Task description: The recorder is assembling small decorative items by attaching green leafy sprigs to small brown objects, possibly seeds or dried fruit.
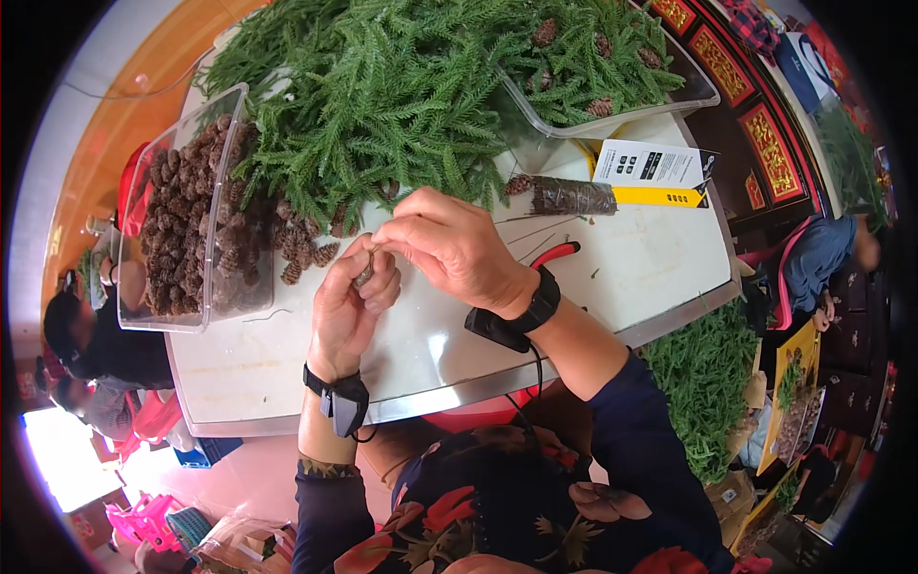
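Over the white table (pixel 650 277), my left hand (pixel 346 311) is closed around a pine cone (pixel 363 275), of which only a small part shows between the fingers. My right hand (pixel 457 241) meets it from the right, its thumb and forefinger pinched together at the cone's top. What that pinch holds, possibly a thin wire, is too small to make out. Several loose pine cones (pixel 296 244) lie just beyond my left hand. To the right of my right hand rest red-handled pliers (pixel 557 253), partly hidden by the wrist, and a bundle of thin dark wires (pixel 572 197).
A clear plastic bin (pixel 208 277) full of pine cones stands at the left. Green artificial pine branches (pixel 382 86) heap across the back. Another clear bin (pixel 631 120) holds branches with cones. A yellow-and-white card (pixel 655 172) lies by the wires. More greenery (pixel 698 383) sits beyond the table's right edge.
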